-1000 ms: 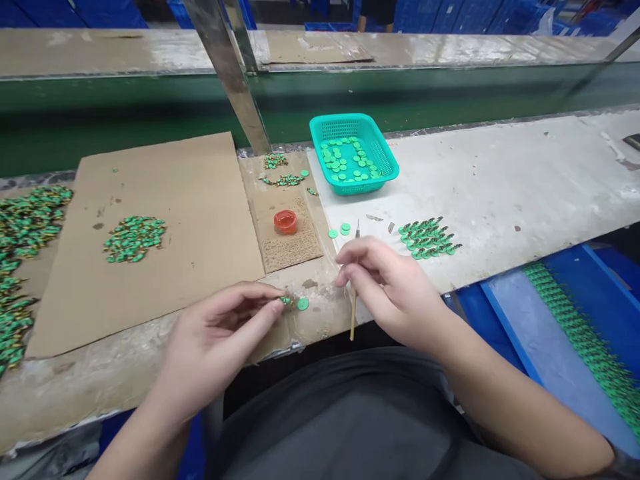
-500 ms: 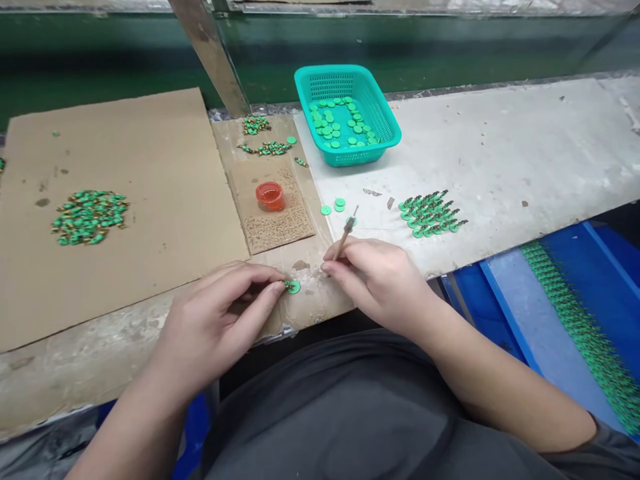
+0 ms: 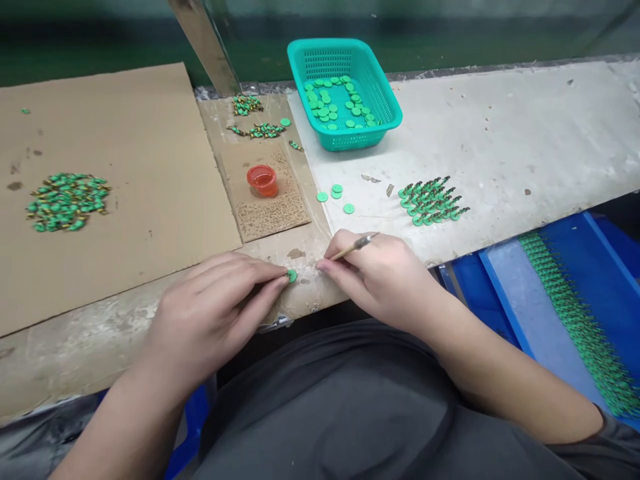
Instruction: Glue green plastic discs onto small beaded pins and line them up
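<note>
My left hand (image 3: 220, 307) is closed, thumb and index finger pinching a small green-and-dark piece that stands on a green disc (image 3: 293, 275) at the table's front. The fingertips hide most of that piece. My right hand (image 3: 375, 277) grips a thin wooden stick with a grey end (image 3: 361, 242), its narrow tip pointing up and to the right, away from the disc. Beyond my hands stands a red cup (image 3: 263, 181) of reddish liquid on a speckled cardboard piece (image 3: 275, 217). A few loose green discs (image 3: 349, 209) lie past my right hand.
A teal basket (image 3: 395, 120) of green discs stands at the back. Left, a heap of small green-and-gold pieces (image 3: 67, 203) lies on cardboard (image 3: 125, 133). Rows of discs with upright dark pieces (image 3: 433, 201) stand at right. A blue tray (image 3: 505, 300) below holds many more.
The stick in my right hand has tilted from near upright to leaning right, over the hand. My left hand still pinches the piece on the disc. The view has shifted slightly.
</note>
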`<action>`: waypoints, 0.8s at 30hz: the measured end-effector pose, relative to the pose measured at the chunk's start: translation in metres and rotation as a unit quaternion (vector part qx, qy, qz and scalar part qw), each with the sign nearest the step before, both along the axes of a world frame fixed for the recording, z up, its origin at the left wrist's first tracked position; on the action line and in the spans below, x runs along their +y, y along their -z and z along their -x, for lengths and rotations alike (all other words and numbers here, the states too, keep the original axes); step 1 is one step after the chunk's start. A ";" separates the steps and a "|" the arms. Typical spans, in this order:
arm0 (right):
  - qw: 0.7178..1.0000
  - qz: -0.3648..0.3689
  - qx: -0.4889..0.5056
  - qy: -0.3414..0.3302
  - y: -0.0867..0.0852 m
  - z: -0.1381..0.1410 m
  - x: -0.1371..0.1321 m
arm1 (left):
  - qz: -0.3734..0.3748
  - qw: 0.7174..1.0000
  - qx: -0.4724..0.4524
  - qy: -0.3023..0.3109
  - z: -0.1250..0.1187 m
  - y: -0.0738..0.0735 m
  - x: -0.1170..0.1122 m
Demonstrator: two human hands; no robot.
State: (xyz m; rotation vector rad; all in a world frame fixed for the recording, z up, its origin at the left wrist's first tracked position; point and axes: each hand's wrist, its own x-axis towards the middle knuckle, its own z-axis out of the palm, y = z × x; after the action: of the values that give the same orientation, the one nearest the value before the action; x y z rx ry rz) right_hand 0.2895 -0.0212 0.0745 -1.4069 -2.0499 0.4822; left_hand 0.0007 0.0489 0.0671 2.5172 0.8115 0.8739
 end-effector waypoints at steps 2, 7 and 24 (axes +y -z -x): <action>1.000 0.015 0.010 0.000 -0.001 -0.001 0.000 | -0.016 1.000 -0.004 0.012 0.000 0.000 0.000; 0.996 0.010 0.090 -0.013 0.007 0.011 0.011 | 0.000 1.000 -0.007 -0.008 0.000 0.004 -0.005; 0.997 0.026 0.048 -0.061 0.011 0.032 0.027 | 0.043 0.997 -0.016 -0.069 -0.001 0.009 -0.015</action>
State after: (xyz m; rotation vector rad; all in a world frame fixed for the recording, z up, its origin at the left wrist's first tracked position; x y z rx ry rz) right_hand 0.2571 0.0054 0.0634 -1.2670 -2.0666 0.6455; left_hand 0.0017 0.0335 0.0576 2.3895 1.0016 0.9000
